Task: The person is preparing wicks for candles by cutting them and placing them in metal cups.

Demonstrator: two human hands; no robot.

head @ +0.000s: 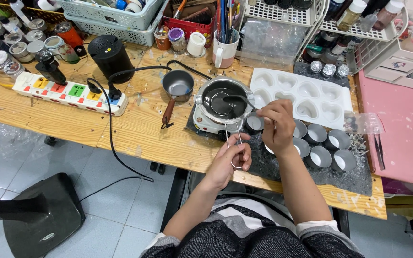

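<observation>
Steel wire makes the long looped handle [235,145] that the left hand [233,160] clenches near its end, fingers wrapped round the two thin rods, thumb lying over them. The handle runs away from that grip to a metal melting pot [223,101] seated on a small white hotplate [206,125], dark glossy liquid filling the bowl. I judge the pot light but top-heavy with liquid and likely hot, the wire stiff yet narrow and a bit slippery, so the far end of the loop, where the hand already sits, looks the safest place to hold. The right hand [277,125], just above and beside the left, pinches the slim shaft of a spoon [237,99] between thumb and fingertips, its bowl dipped in the liquid; the spoon seems rigid and light. Under and beyond the right wrist stand several small round tins [319,156] on a dark mat [359,179]. Further from the hands lie a white heart mould [307,95], a small saucepan [178,86] with a wooden handle, and a power strip [70,93] well off to the left on the wooden table [135,134].
</observation>
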